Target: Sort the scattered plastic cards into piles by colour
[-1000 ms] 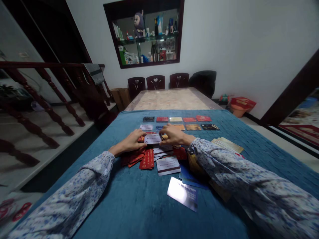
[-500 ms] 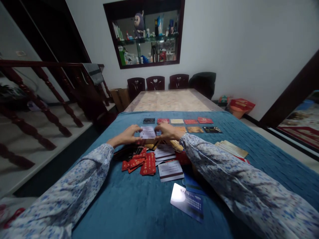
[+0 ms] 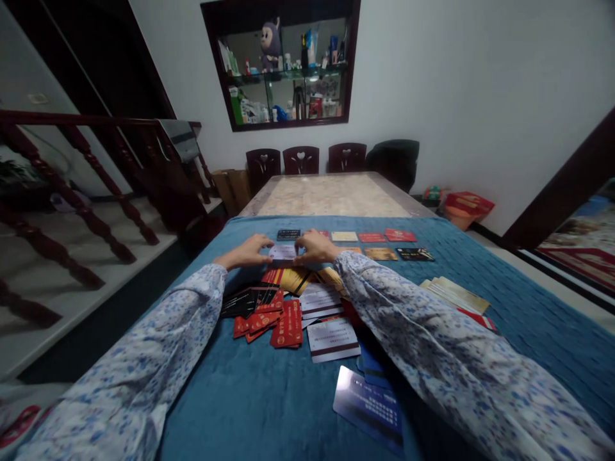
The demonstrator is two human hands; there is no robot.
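Both of my hands hold one pale card (image 3: 282,251) low over the blue cloth (image 3: 250,397). My left hand (image 3: 250,250) pinches its left edge and my right hand (image 3: 314,247) pinches its right edge. The card sits at the left end of two rows of cards (image 3: 379,245) laid out across the cloth. Nearer to me lies a loose heap of red, black, gold and white cards (image 3: 288,307). A blue card (image 3: 369,410) lies closest to me.
A stack of pale cards (image 3: 454,294) lies to the right on the cloth. Beyond the cloth the marble table top (image 3: 331,194) runs to several dark chairs (image 3: 300,159). A wooden stair railing (image 3: 96,173) stands at the left. A wall cabinet (image 3: 283,64) holds bottles.
My hands lifted the pale card off the heap and carried it away from me, down to the left end of the laid-out rows.
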